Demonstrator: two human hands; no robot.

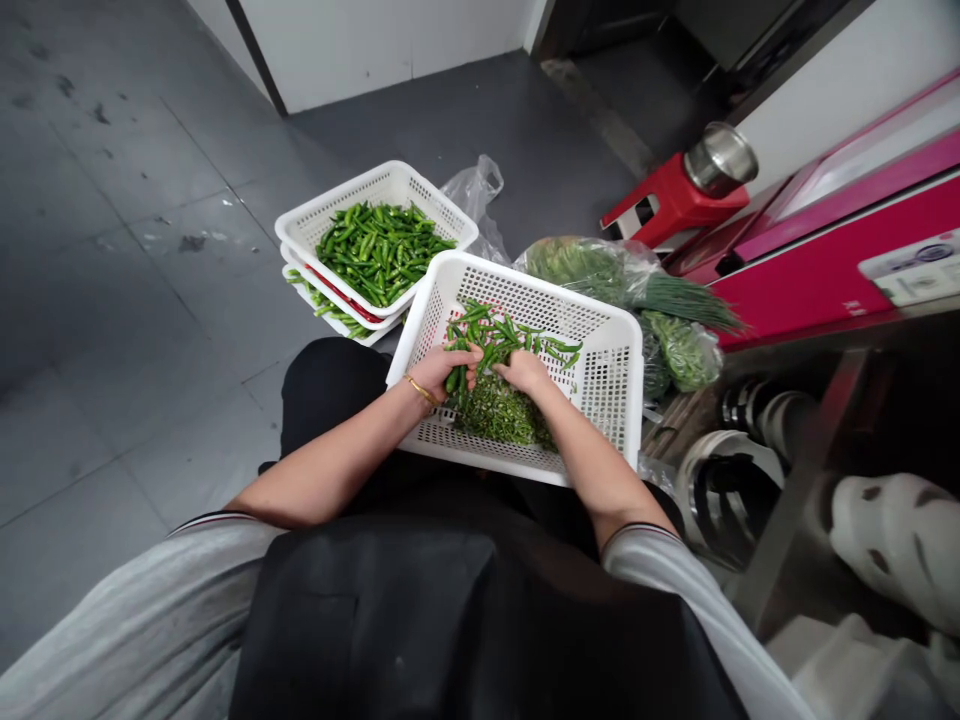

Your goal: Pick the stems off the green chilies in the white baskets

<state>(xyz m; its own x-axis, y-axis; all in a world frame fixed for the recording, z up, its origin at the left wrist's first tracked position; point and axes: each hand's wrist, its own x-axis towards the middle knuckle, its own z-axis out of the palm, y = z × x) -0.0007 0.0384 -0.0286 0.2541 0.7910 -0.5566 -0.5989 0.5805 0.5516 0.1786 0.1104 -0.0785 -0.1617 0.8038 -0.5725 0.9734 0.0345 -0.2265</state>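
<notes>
A white perforated basket rests on my lap. Inside it, my left hand is closed around several green chili peppers, with a yellow bangle on the wrist. Close beside it, my right hand has its fingers pinched together at the edge of the peppers; what lies between those fingertips is too small to make out. More loose green chili peppers lie beyond both hands. Below them, nearer to me, is a heap of small green stems.
Stacked baskets stand at the left, the top white basket holding many green chili peppers. Bagged green vegetables lie behind my basket. To the right are a red appliance with a metal bowl and a low shelf with white containers.
</notes>
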